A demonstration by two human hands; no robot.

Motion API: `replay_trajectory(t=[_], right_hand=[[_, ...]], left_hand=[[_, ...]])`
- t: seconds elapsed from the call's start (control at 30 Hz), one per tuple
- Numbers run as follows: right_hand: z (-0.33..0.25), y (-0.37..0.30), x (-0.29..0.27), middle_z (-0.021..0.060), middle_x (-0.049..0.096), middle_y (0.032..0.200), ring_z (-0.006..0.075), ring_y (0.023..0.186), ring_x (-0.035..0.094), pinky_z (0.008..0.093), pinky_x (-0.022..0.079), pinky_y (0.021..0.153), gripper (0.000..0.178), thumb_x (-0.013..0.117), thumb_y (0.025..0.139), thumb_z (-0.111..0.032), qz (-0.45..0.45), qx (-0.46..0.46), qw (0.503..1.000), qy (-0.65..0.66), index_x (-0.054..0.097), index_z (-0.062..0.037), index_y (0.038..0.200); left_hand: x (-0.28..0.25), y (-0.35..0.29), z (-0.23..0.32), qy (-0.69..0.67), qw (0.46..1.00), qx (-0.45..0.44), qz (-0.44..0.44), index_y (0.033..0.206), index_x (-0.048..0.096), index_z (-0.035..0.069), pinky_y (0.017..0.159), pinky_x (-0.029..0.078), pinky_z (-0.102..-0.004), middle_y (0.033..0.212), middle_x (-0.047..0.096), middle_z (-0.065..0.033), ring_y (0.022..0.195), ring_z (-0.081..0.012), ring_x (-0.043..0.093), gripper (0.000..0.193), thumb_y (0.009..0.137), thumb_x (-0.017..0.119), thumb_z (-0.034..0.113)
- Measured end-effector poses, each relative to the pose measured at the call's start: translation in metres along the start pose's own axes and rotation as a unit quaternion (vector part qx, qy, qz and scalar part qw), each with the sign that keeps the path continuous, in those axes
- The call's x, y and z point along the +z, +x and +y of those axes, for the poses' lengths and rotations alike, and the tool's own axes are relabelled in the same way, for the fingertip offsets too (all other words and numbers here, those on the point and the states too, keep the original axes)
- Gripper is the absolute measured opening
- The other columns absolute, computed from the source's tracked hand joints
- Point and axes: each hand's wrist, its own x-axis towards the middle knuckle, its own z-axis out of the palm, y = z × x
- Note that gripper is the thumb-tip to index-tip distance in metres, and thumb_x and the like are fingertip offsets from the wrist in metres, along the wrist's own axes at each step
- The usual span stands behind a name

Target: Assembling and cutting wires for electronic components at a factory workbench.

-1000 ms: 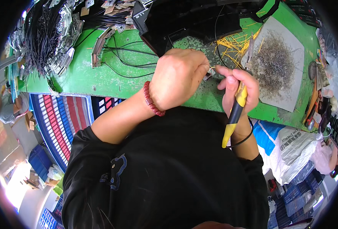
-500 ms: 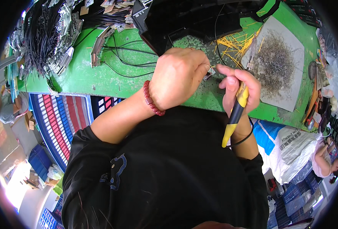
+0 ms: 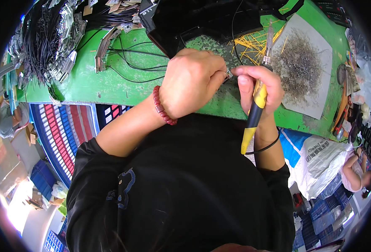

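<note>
My left hand (image 3: 196,82), closed over the green bench, pinches a small light-coloured part (image 3: 228,75) at its fingertips; most of it is hidden. Black cables (image 3: 139,69) run from beneath this hand toward the left. My right hand (image 3: 266,86) wraps around a yellow-and-black soldering iron (image 3: 253,119), whose metal end points away from me. The right index fingertip is close to the small part; whether it touches cannot be seen. Thin yellow wires (image 3: 250,49) lie scattered beyond the right hand.
A white sheet (image 3: 319,103) with dark scraps lies at right. Metal pieces (image 3: 102,50) with cables rest at left, near a heap of black cables (image 3: 42,50). A black case (image 3: 206,21) stands at the back. Another person (image 3: 355,172) is at far right.
The soldering iron's metal end has shifted away from me and slightly left. My right fingers stay near the small part, and my left hand keeps its pinch.
</note>
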Motion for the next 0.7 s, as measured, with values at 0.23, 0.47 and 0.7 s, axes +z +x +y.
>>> replay_trajectory(t=[0.23,0.47,0.7], right_hand=[[-0.008,0.001,-0.002,0.0074,0.073,0.083,0.0151,0.059,0.065,0.0245,0.048,0.054,0.015,0.070,0.085,-0.008,-0.017,0.006,0.999,0.036,0.064,-0.0041,0.099],[-0.018,-0.002,-0.012,0.0165,0.073,0.089,0.0195,0.076,0.071,0.0277,0.056,0.065,0.015,0.063,0.091,-0.006,-0.025,0.024,0.999,0.039,0.056,0.0001,0.103],[-0.018,-0.004,-0.006,0.0170,0.072,0.090,0.0193,0.081,0.071,0.0282,0.056,0.069,0.017,0.063,0.090,-0.001,0.004,0.086,0.993,0.076,0.056,0.0008,0.105]], left_hand=[[0.000,-0.001,0.001,-0.017,1.000,-0.013,0.020,0.081,0.065,0.002,0.067,0.049,-0.0373,0.076,0.065,-0.0111,0.073,-0.0304,0.063,0.005,0.079,0.068,0.004],[-0.001,0.001,0.002,-0.091,0.994,-0.033,0.052,0.078,0.062,0.003,0.068,0.049,-0.0408,0.073,0.062,-0.0117,0.072,-0.0330,0.062,0.005,0.077,0.066,0.005],[-0.002,-0.001,0.001,-0.092,0.995,-0.019,0.041,0.078,0.062,0.003,0.068,0.048,-0.0410,0.073,0.062,-0.0116,0.073,-0.0330,0.061,0.006,0.076,0.067,0.005]])
